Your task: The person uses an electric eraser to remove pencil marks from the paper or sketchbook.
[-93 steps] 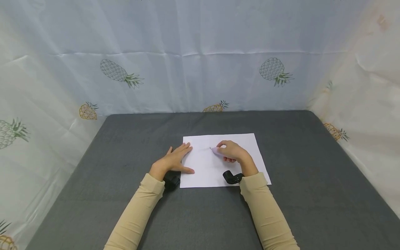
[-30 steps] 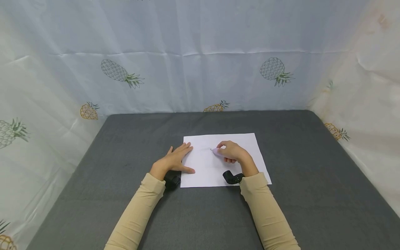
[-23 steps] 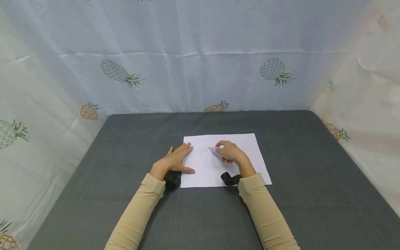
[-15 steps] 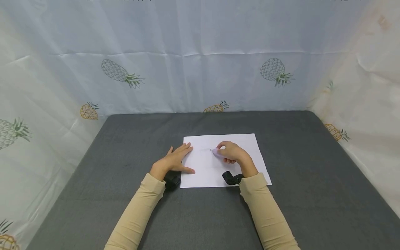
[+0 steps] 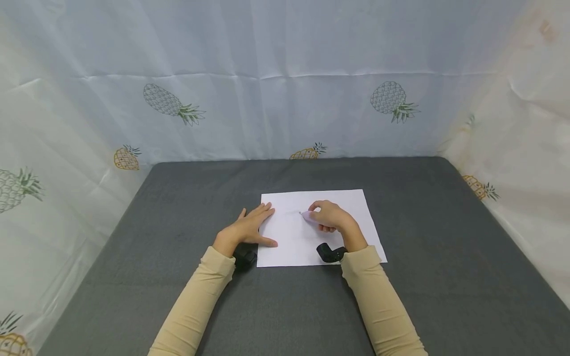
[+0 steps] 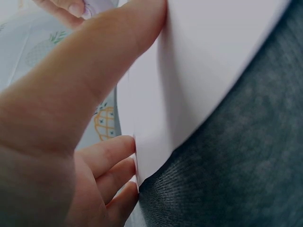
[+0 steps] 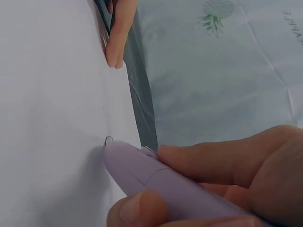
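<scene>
A white sheet of paper lies on the grey table. My left hand rests on its left edge, fingers spread and thumb apart. In the left wrist view the thumb crosses over the paper. With thumb and fingers, my right hand pinches a lilac pen-like tool whose exact kind I cannot tell. A small raised piece sits on its side, and a thin dark loop shows at its rounded tip. The tip is at the paper, slightly left of the sheet's middle; whether it touches is unclear.
Black wrist devices sit by both cuffs, the right one over the paper's lower part. Grey cloth covers the table. White curtains with pineapple prints hang behind and at both sides.
The right hand and lilac tool shifted slightly left and up around 0.8 s ago, then back to nearly the same spot. The left hand and paper stay in place.
</scene>
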The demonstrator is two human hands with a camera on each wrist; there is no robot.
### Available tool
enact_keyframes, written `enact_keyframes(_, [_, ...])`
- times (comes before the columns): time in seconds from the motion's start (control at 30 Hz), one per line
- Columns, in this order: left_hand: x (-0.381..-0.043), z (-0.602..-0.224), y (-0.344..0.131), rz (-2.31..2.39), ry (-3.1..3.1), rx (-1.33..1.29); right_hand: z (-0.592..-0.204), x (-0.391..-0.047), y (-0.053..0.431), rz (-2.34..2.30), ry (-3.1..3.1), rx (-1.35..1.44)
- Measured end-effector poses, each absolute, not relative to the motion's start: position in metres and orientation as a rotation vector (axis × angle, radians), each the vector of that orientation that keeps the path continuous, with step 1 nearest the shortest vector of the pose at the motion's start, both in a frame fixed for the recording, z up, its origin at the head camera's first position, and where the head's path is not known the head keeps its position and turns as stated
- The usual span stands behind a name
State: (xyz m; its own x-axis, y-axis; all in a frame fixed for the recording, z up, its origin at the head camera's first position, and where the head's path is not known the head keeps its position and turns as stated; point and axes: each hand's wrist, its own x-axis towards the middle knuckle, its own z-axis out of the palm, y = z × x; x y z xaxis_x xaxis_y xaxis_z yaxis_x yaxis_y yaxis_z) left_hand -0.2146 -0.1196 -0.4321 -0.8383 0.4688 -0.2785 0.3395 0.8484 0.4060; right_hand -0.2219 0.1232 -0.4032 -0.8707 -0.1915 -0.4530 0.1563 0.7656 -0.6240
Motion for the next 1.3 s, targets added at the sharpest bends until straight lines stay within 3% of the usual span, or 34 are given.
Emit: enact_keyframes(1.3, [-0.2145,-0.4332,-0.1188,0.484,2.653,0.590,-0.4033,-0.2217,0.1233,-0.933,2.454,-0.032])
